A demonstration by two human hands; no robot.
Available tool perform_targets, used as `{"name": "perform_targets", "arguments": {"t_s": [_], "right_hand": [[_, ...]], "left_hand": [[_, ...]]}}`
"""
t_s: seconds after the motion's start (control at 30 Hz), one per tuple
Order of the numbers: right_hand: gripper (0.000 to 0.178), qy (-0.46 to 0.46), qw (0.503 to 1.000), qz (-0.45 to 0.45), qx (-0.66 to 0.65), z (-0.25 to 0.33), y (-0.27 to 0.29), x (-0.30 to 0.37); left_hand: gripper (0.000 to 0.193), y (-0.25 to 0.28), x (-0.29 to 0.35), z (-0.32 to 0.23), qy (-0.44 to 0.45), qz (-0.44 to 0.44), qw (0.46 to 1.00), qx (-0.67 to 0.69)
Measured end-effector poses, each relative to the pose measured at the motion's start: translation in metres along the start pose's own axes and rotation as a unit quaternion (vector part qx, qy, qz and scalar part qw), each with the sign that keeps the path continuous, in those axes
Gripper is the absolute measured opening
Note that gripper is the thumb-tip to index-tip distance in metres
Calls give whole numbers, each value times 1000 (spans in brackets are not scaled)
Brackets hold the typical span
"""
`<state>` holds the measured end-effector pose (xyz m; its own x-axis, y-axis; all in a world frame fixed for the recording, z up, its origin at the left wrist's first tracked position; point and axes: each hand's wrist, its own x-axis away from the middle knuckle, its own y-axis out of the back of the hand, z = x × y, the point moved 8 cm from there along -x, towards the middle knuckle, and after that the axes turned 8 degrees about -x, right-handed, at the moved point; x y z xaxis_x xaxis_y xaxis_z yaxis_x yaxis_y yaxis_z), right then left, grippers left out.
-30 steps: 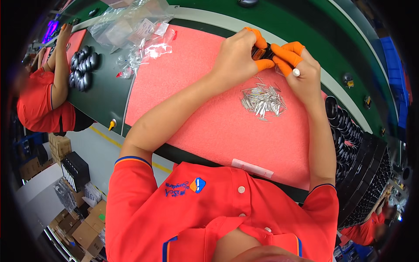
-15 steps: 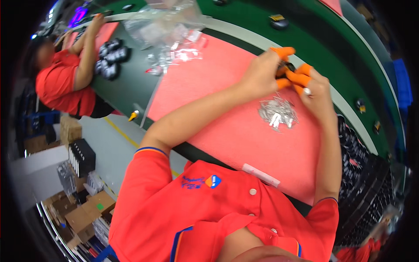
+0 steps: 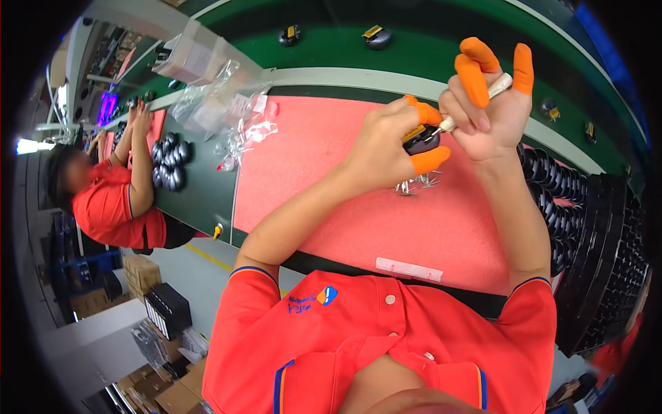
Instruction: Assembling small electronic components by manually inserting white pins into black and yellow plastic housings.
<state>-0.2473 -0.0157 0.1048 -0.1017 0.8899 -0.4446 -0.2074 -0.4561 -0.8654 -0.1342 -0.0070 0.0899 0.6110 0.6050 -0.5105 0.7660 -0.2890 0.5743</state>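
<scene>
My left hand (image 3: pixel 393 141), with orange finger covers, grips a small dark rounded device (image 3: pixel 422 143) with a yellow part on its top. My right hand (image 3: pixel 486 110), also in orange finger covers, is closed round a white pen-shaped tool (image 3: pixel 500 85) with a thin tip. That tip points down at the device and seems to touch it. The right index finger sticks up, away from the tool. Beneath the left hand, small silver pieces (image 3: pixel 417 183) lie scattered on the pink mat (image 3: pixel 331 207); the hand hides part of them.
Beyond the mat runs a green belt (image 3: pixel 441 62) carrying several dark devices (image 3: pixel 377 37). Clear plastic bags (image 3: pixel 224 110) lie at the mat's far left. Stacked black trays (image 3: pixel 607 255) and rows of dark devices (image 3: pixel 552 207) stand at right. Another person (image 3: pixel 110 200) works at left.
The white tool has come into view in my right hand, which has turned palm up. My left hand has moved left and nearer with the device. The whole view has shifted.
</scene>
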Motion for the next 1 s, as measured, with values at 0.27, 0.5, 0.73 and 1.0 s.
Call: {"name": "perform_targets", "arguments": {"t_s": [0.27,0.5,0.73,1.0], "right_hand": [[60,38,995,86,42,7,-16,3],[55,62,992,76,78,34,-1,-7],[63,198,974,-52,95,103,1,-7],[46,135,959,-68,242,85,11,-9]], "left_hand": [[24,1,-14,-16,23,3,1000,-7],[26,-17,-40,-11,-15,2,997,-80],[68,-103,-103,68,14,75,972,-223],[58,-132,-135,115,-92,112,959,-244]]}}
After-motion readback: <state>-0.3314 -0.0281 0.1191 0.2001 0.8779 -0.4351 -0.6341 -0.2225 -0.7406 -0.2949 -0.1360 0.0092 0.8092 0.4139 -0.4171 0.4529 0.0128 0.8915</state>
